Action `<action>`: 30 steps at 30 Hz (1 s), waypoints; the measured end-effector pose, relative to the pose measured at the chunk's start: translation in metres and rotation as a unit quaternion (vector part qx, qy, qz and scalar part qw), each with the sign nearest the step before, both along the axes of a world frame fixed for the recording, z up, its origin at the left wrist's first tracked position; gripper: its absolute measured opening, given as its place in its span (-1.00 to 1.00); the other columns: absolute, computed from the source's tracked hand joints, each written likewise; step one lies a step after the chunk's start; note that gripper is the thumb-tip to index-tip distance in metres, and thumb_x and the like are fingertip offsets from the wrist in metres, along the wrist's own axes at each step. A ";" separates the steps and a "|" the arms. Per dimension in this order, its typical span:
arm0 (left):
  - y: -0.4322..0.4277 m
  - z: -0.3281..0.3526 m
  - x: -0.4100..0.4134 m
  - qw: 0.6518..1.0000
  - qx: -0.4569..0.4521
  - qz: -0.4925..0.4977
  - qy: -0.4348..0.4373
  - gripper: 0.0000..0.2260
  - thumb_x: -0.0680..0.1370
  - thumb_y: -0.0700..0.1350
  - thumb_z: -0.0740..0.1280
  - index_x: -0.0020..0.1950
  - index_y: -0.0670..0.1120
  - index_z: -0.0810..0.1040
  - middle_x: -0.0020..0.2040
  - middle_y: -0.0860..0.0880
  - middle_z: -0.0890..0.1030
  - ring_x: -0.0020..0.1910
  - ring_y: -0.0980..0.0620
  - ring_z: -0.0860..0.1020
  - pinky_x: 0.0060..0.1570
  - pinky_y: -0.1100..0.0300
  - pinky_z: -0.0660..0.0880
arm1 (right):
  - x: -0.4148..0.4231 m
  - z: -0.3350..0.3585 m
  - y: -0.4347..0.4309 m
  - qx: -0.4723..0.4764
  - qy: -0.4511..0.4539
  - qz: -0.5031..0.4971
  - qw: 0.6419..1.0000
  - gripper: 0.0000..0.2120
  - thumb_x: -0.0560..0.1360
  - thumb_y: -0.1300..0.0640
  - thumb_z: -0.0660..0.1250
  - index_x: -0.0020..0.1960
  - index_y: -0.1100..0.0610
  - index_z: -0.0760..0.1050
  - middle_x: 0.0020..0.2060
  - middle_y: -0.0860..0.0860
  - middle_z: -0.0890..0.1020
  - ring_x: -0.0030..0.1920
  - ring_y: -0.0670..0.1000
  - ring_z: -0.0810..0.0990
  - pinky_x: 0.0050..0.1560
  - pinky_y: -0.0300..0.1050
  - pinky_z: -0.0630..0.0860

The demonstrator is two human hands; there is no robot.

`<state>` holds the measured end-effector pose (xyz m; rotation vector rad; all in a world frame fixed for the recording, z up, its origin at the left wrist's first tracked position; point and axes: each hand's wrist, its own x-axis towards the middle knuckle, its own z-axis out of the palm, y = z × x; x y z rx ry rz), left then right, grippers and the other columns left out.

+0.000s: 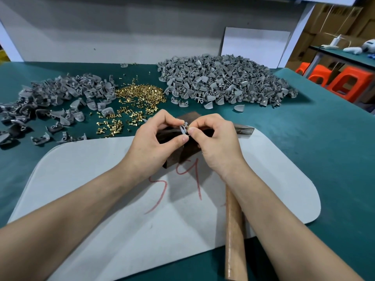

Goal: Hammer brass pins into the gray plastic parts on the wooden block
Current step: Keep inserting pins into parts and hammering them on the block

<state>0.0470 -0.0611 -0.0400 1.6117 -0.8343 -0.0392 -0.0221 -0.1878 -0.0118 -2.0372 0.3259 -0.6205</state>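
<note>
- A round, pale-brown wooden hammer handle (235, 236) lay nearest, partly under the right forearm. It ran up the right side of a smooth white mat with rounded corners (101, 199) that bore loose red scrawls.
- A dark, worn wooden block (188, 151) with angular faces stood on the mat's far half, directly below both hands.
- The left hand (156, 138) was curled, thumb and forefinger pinching a small gray plastic part (183, 128) held just above the block.
- The right hand (217, 142) was also curled, its thumb and forefinger tips pressed against the same part from the right. Whether a pin sat between those tips was too small to tell.
- The dull, dark metal hammer head (244, 129) showed just beyond the right hand, at the mat's far edge.
- The flat teal-green desk (334, 159) carried everything.
- A loose heap of shiny brass pins (140, 94), short with flat heads, lay beyond the left hand, thinning into scattered pieces towards the mat.
- A low spread of gray plastic parts (60, 94), curved and shell-like, lay left of the pins.
- A taller mound of the same gray parts (223, 82) rose right of the pins.
- A flat white board (255, 43) leaned against the gray wall behind the mound.
- Orange plastic stools (349, 82) stood off the desk's far right corner.
</note>
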 end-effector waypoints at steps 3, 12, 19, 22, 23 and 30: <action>0.000 0.001 -0.001 1.000 0.000 0.001 0.000 -0.81 0.46 -0.28 0.45 -0.04 -0.10 0.49 -0.03 0.04 0.64 -0.05 0.22 0.60 0.01 0.37 0.47 | 0.000 0.000 -0.001 0.008 -0.004 0.005 1.000 -0.85 0.45 0.27 0.40 -0.24 0.06 0.56 -0.14 -0.02 0.54 -0.05 -0.04 0.54 0.13 -0.09 0.44; 0.000 0.008 -0.001 1.000 0.006 -0.025 -0.003 -0.78 0.45 -0.31 0.44 -0.07 -0.05 0.48 -0.08 0.07 0.62 -0.10 0.27 0.57 -0.05 0.42 0.45 | 0.000 0.000 0.001 -0.013 -0.011 0.011 1.000 -0.84 0.45 0.31 0.37 -0.23 0.09 0.54 -0.14 -0.01 0.53 -0.08 -0.08 0.50 0.01 -0.28 0.39; 0.001 0.004 0.000 1.000 0.011 -0.008 -0.004 -0.80 0.46 -0.26 0.46 -0.07 -0.04 0.49 -0.04 0.04 0.63 -0.04 0.21 0.59 0.01 0.34 0.46 | 0.001 -0.005 -0.001 0.006 -0.022 0.018 1.000 -0.84 0.45 0.30 0.38 -0.24 0.08 0.56 -0.13 0.02 0.58 -0.04 -0.03 0.54 0.15 -0.04 0.44; 0.000 0.003 -0.003 1.000 0.012 0.012 0.002 -0.78 0.45 -0.26 0.46 -0.07 0.00 0.49 -0.01 0.01 0.64 0.01 0.11 0.59 0.10 0.18 0.49 | 0.001 -0.005 -0.006 0.021 -0.009 0.019 1.000 -0.78 0.45 0.21 0.38 -0.31 -0.06 0.56 -0.14 -0.06 0.58 0.00 -0.01 0.56 0.23 0.17 0.38; 0.000 0.003 -0.004 1.000 0.012 0.019 0.002 -0.77 0.46 -0.27 0.46 -0.07 0.00 0.48 -0.01 0.00 0.64 0.03 0.08 0.59 0.13 0.13 0.49 | 0.001 -0.004 -0.006 0.030 -0.005 0.019 0.999 -0.77 0.45 0.15 0.37 -0.34 -0.09 0.57 -0.15 -0.10 0.58 0.01 0.00 0.57 0.23 0.21 0.38; 0.000 0.002 -0.004 1.000 0.007 0.019 0.013 -0.78 0.45 -0.24 0.47 -0.06 -0.02 0.47 -0.02 0.02 0.65 0.00 0.11 0.61 0.10 0.16 0.50 | 0.001 -0.003 -0.006 0.047 -0.008 0.001 0.999 -0.75 0.46 0.14 0.28 -0.34 -0.12 0.55 -0.14 -0.09 0.63 -0.11 -0.01 0.61 0.16 0.27 0.45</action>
